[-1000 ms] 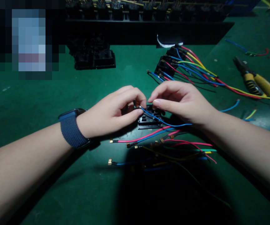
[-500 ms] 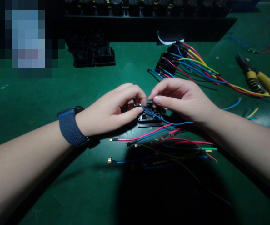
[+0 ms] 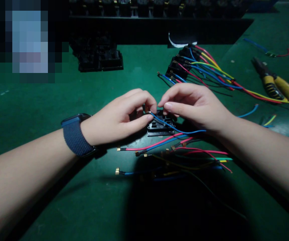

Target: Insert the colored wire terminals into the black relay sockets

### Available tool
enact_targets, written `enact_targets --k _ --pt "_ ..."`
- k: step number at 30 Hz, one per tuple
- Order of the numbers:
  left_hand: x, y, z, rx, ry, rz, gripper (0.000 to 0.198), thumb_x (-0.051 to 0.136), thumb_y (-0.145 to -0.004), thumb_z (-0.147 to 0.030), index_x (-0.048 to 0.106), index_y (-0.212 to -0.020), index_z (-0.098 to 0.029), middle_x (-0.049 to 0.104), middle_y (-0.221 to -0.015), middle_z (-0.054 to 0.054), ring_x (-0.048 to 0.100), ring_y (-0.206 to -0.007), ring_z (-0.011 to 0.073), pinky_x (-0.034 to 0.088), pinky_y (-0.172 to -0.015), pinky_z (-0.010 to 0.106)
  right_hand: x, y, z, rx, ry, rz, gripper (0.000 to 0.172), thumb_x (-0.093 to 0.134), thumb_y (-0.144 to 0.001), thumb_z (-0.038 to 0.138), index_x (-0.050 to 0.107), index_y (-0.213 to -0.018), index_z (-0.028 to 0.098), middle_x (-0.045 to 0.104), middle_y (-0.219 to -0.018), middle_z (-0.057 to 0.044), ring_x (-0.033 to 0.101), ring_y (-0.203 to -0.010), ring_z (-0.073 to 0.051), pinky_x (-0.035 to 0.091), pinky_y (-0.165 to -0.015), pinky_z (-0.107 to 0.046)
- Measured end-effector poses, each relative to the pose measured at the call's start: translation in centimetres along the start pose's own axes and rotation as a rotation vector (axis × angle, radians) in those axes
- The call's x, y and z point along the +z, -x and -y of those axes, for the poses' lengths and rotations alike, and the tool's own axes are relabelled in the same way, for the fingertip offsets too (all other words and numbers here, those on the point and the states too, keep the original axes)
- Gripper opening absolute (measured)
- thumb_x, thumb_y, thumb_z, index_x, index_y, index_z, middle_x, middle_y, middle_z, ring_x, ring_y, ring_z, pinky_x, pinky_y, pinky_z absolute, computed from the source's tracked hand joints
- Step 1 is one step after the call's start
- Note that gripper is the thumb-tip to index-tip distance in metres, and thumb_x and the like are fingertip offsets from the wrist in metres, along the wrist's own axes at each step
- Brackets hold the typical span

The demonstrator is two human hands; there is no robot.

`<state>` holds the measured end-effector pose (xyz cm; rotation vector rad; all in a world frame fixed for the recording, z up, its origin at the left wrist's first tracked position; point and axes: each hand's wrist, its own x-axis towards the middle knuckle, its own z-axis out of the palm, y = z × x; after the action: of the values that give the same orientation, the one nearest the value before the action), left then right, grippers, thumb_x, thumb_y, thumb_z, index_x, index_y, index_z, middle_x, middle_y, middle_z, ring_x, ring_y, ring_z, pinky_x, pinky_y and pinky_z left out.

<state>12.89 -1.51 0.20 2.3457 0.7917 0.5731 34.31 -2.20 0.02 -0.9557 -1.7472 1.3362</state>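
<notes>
My left hand point(image 3: 128, 113) pinches the brass terminal end of a thin blue wire point(image 3: 176, 128) between thumb and bent index finger. The wire trails rightward across a small black plastic housing point(image 3: 161, 126) and passes below my right hand point(image 3: 189, 105). That hand is curled above the housing's far right side, its thumb and index tips close together; whatever lies between them is hidden. My left fingers partly cover the housing's left side. Just below it lie loose red and blue wires, including a red wire point(image 3: 147, 144) with a brass terminal.
Black housings point(image 3: 177, 68) with coloured wires sit behind my right hand. Yellow-handled pliers point(image 3: 275, 82) lie at the right. More black parts point(image 3: 100, 60) stand at the back left, before a long black panel point(image 3: 144, 30). A blurred patch covers the upper left corner.
</notes>
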Motion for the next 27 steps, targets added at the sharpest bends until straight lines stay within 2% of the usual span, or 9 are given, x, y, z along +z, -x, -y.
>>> enact_targets --k 13,18,22,27 --pt "-0.05 -0.02 0.0 -0.012 -0.02 0.001 0.016 0.054 -0.087 -0.033 0.058 -0.094 -0.019 0.059 -0.09 0.004 0.054 -0.078 0.0157 0.045 -0.07 0.028 -0.07 0.1 -0.19 -0.005 -0.002 0.01 0.013 0.068 -0.08 0.03 0.066 -0.083 0.017 0.065 -0.077 0.001 0.061 -0.072 -0.012 0.05 -0.068 -0.025" --pt "0.0 0.0 0.31 0.031 -0.037 -0.038 0.011 0.058 -0.085 -0.03 0.059 -0.086 -0.019 0.061 -0.087 0.004 0.056 -0.078 0.0166 0.046 -0.071 0.03 -0.07 0.1 -0.2 -0.007 -0.007 0.013 0.018 0.068 -0.08 0.033 0.066 -0.084 0.016 0.065 -0.077 0.0 0.059 -0.071 -0.011 0.049 -0.067 -0.025" --pt "-0.09 0.0 0.28 0.061 -0.038 -0.053 0.009 0.058 -0.085 -0.027 0.059 -0.083 -0.019 0.062 -0.085 0.004 0.057 -0.08 0.0169 0.046 -0.073 0.031 -0.15 0.12 -0.24 -0.014 -0.016 0.025 0.015 0.068 -0.08 0.031 0.066 -0.084 0.017 0.064 -0.076 0.001 0.058 -0.069 -0.01 0.048 -0.065 -0.023" --pt "-0.27 0.26 0.23 0.004 0.081 -0.163 0.014 0.059 -0.086 -0.033 0.057 -0.083 -0.019 0.06 -0.087 0.004 0.057 -0.08 0.016 0.048 -0.074 0.032 -0.08 0.11 -0.11 0.005 -0.02 0.019 0.012 0.066 -0.081 0.029 0.066 -0.084 0.017 0.063 -0.075 0.001 0.057 -0.068 -0.01 0.047 -0.064 -0.024"
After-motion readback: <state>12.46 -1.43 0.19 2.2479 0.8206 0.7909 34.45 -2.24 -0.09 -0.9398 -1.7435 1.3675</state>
